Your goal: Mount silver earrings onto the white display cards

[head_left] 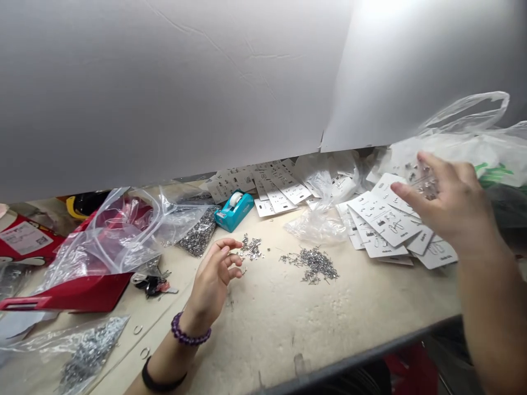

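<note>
Beside small silver metal bits (252,248) the left hand (212,277) is held half-curled, above white printed cards (381,222) the right hand (459,206) is held parted, neither grip's contents being discernible, and bare beige worktop (329,321) is left between silver metal pins (316,264) and dark front edge (370,351).

Lettered too small or blurred to read on the white printed cards (382,220), teal tape dispenser (230,218), and label (24,237) bearing a QR code (43,240).

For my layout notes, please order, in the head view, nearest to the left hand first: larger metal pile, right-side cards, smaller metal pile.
1. Smaller metal pile: beside the left hand.
2. Larger metal pile: farther right.
3. Right-side cards: farthest right.
</note>
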Tool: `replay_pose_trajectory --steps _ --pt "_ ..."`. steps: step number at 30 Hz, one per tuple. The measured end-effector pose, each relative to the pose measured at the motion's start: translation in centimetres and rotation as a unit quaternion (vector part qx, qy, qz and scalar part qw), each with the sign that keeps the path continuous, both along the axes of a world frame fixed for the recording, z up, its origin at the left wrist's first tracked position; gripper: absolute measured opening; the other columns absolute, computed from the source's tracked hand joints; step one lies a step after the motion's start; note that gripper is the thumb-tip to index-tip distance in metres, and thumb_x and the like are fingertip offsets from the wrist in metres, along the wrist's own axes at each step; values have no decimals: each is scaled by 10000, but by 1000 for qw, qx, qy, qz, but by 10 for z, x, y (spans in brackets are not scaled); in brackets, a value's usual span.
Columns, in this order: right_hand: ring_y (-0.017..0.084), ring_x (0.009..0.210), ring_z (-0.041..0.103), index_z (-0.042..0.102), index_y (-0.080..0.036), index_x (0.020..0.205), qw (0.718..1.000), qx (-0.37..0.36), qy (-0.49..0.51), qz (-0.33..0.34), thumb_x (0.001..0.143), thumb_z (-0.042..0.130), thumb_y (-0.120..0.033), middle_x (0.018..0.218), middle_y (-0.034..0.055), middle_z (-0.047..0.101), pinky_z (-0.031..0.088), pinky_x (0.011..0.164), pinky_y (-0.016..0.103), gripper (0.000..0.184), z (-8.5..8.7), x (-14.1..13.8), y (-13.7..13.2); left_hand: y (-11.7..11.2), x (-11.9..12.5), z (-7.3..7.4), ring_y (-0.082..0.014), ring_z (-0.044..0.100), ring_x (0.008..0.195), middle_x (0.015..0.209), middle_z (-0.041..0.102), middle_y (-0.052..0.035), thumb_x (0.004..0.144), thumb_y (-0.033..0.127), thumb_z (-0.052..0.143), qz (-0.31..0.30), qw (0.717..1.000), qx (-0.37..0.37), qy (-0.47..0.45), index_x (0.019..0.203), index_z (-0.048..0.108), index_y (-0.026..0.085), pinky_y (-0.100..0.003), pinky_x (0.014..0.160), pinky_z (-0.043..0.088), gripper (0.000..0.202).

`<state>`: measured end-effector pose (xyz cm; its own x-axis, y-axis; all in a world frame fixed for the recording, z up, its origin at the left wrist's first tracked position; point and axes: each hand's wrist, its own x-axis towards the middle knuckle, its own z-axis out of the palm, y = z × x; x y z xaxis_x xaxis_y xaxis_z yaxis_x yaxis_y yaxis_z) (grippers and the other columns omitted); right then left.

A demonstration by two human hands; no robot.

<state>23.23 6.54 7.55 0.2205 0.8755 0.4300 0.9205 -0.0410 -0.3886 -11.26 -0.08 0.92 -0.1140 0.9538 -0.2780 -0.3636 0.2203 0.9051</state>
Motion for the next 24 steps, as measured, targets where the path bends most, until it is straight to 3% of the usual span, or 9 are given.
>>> replay_pose_trajectory --steps 3,7,10,12,15,16,18,20,24 --pt "507 1152 304 459 -181 1248 986 -108 -127 -9 702 483 -658 1228 218 412 268 866 695 725 -23 35 7 2 2 1 -73 457 634 928 491 -6 680 340 609 11 999 5 31 855 505 178 -165 469 416 260" --pt "488 1236 198 535 -160 1133 980 -55 -185 43 737 460 -617 1282 183 411 125 935 719 609 -46 38 9 2 5 -1 -77 455 635 905 487 -4 688 346 597 6 997 17 77 840 514 169 -175 478 418 248" --pt "444 1266 176 512 -139 1172 972 -4 -228 57 820 400 -529 1303 181 400 149 965 669 537 -38 11 8 2 5 -5 -78 459 644 907 486 1 712 327 569 -4 995 21 100 844 514 174 -178 490 420 210" --pt "371 1238 292 490 -143 1198 971 -14 -217 96 861 391 -429 1256 146 464 259 978 578 454 -30 -19 16 2 5 -9 -78 462 652 915 488 1 724 311 553 -7 993 26 112 855 515 177 -178 499 420 191" --pt "237 1066 494 480 -158 1200 943 -97 -191 254 886 383 -301 1149 100 557 418 879 410 358 -29 -71 44 2 4 -14 -77 465 655 925 494 -3 736 295 539 -10 991 35 130 860 514 176 -178 508 415 174" --pt "245 1076 478 474 -150 1209 917 -126 -218 308 861 431 -247 1164 112 544 411 868 406 363 -32 -87 56 2 4 -15 -78 465 656 923 496 -4 740 293 534 -11 990 40 138 862 514 176 -180 512 415 170" --pt "298 1069 467 527 -146 1158 900 -145 -234 339 717 606 -148 1116 128 566 388 854 428 449 -41 -112 80 2 4 -17 -80 465 661 910 500 -6 753 295 519 -16 986 50 155 864 514 175 -183 525 414 164" --pt "305 990 509 610 -146 1032 892 -158 -233 354 642 643 -78 986 120 619 388 816 419 397 -48 -125 99 0 3 -19 -83 465 661 882 503 -7 768 300 503 -27 983 57 174 867 515 173 -189 540 414 162" --pt "250 820 569 641 -150 951 907 -137 -180 356 744 499 -65 863 97 645 391 743 393 265 -46 -120 110 -2 2 -21 -88 460 653 823 500 -5 788 307 484 -63 976 73 197 864 519 173 -201 566 418 158"
